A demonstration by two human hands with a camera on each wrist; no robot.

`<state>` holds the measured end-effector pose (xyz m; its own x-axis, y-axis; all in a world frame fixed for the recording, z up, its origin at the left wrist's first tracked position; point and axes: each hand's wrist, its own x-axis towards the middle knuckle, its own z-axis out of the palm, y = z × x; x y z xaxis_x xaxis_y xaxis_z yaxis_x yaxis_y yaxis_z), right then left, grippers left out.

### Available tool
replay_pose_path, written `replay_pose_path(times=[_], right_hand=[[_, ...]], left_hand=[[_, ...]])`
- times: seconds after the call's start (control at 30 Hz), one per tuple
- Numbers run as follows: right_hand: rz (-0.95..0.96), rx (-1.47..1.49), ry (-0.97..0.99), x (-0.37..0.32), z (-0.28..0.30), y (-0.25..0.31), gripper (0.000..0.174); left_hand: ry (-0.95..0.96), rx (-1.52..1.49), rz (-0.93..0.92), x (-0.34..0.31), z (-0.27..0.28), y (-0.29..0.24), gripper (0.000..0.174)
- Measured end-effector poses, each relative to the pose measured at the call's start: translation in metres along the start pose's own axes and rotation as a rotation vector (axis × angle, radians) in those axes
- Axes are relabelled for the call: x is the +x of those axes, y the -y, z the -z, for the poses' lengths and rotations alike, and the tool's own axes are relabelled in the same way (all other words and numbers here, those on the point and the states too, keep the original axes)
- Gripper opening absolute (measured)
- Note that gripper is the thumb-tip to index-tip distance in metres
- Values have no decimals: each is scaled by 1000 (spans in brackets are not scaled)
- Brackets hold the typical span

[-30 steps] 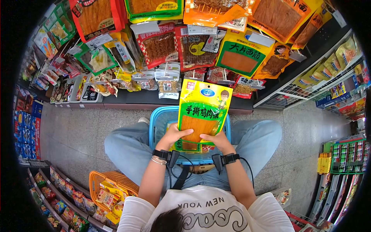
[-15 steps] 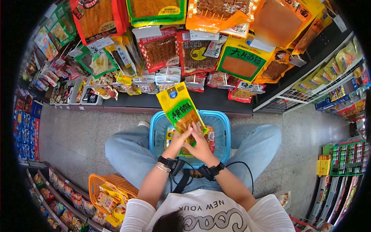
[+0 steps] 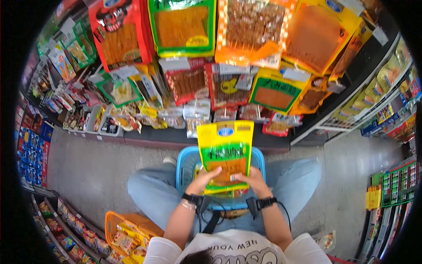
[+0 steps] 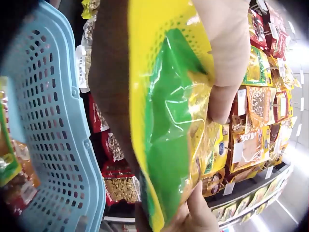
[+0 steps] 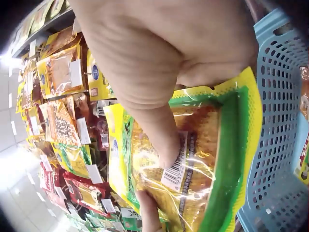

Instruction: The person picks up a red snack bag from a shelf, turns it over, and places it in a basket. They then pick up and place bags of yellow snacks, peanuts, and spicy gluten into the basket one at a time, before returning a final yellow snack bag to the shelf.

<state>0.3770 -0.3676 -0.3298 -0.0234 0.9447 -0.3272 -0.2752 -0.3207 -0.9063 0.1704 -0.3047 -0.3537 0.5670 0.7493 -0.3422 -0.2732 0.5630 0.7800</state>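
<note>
A flat yellow-and-green snack packet (image 3: 225, 147) is held up over the blue basket (image 3: 181, 169) by both hands. Through its clear window shows an orange-brown food. My left hand (image 3: 206, 179) grips the lower left side, thumb on the near face. On the lower right, my right hand (image 3: 253, 179) pinches the packet, its thumb beside a printed barcode (image 5: 175, 174) in the right wrist view. The other fingers are mostly hidden behind it. The left wrist view shows the packet (image 4: 169, 130) edge-on, its shiny film creased.
Hanging snack packets (image 3: 182, 28) fill the shelf ahead, with smaller bags (image 3: 196, 116) below. Several packets lie inside the blue basket. An orange basket (image 3: 115, 220) of yellow packets stands at the lower left. Bent knees (image 3: 151, 187) flank the blue basket.
The packet tilted left with the hands close together, then came upright again with the hands apart. A barcoded face has replaced the one with a cartoon figure. The head view has tilted upward.
</note>
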Motion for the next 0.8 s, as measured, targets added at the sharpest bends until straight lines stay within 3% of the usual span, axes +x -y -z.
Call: replay_pose_path(times=[0.23,0.33,0.37,0.47,0.5,0.6,0.63,0.67,0.73,0.8], right_hand=[[50,-66,126,-6,16,5,42],[106,-117,-14,-4,18,2,39],[218,-92,-120,-4,14,-1,28],[399,-112,-446,4,1,-14,24],[383,-156,-465,4,-3,-16,28],[433,-317,-317,-11,-35,1,42],[541,-364,-209,-18,-49,4,57],[596,-487,-222,-11,-54,-16,62],[609,-448,-226,-20,-69,-15,59],[635,-592,-168,-26,-67,-1,55]], left_hand=[[104,253,21,2,-1,-3,54],[11,249,-9,12,-8,-9,52],[-64,360,-134,14,-10,-7,58],[-301,684,-525,23,-17,-1,77],[-219,775,-512,21,-19,-2,89],[71,617,-399,5,-56,-1,99],[144,632,-372,3,-66,1,101],[-57,578,-552,-1,-78,2,76],[-216,316,-325,-10,-85,-16,52],[-367,235,-422,-6,-69,-16,32]])
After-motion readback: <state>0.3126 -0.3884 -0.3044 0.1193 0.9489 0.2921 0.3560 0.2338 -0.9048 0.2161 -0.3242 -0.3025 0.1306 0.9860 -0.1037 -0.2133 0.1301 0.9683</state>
